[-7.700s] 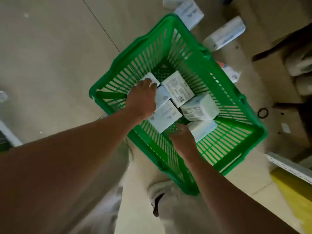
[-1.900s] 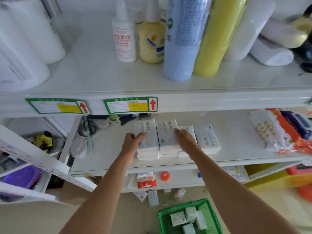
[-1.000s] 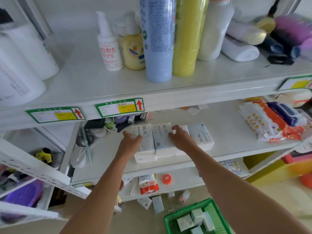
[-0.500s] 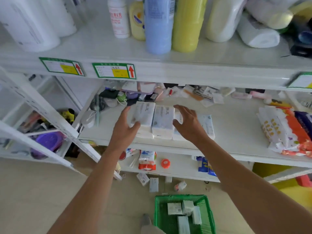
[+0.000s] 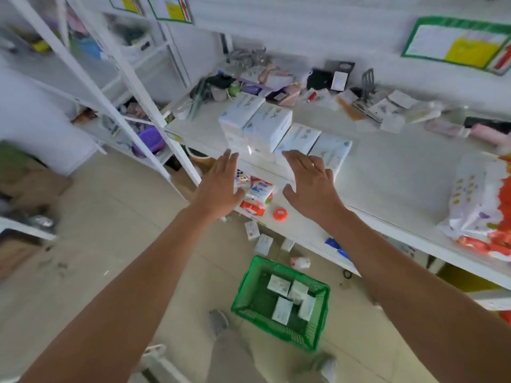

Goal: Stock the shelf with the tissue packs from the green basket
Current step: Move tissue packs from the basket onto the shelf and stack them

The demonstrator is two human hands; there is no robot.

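1. Far left, a neighbouring rack (image 5: 91,87) is seen crowded with odds and ends, among them a purple tub (image 5: 150,138); nothing there belongs to the job in hand.

2. The left hand (image 5: 221,186) is held flat with fingers spread and nothing gripped, just short of the shelf edge (image 5: 387,214). It is judged that empty, open hands at the lip mean the packs on the board are standing on their own.

3. On the shelf, the tissue packs (image 5: 272,127) are found butted side by side: two double-height piles to the left, lower packs to the right, all squared close to the front edge. Such tight packing is presumably chosen so that room is saved for more and the faces are kept to the aisle.

4. The right hand (image 5: 311,183) is likewise open, fingers apart, empty, hovering just before the lower packs without clearly touching them.

5. Below, between the two forearms, the green basket (image 5: 249,305) is set on the floor right under the working spot, presumably to keep each reach short. Four or so packs (image 5: 290,297) are left lying loose in it, so the job is judged partly done.

6. A few small packs (image 5: 262,244) are scattered on the floor near the lowest board; whether they count as stock cannot be told.

7. Far right, wet-wipe packets (image 5: 475,200) are piled apart from the tissues.
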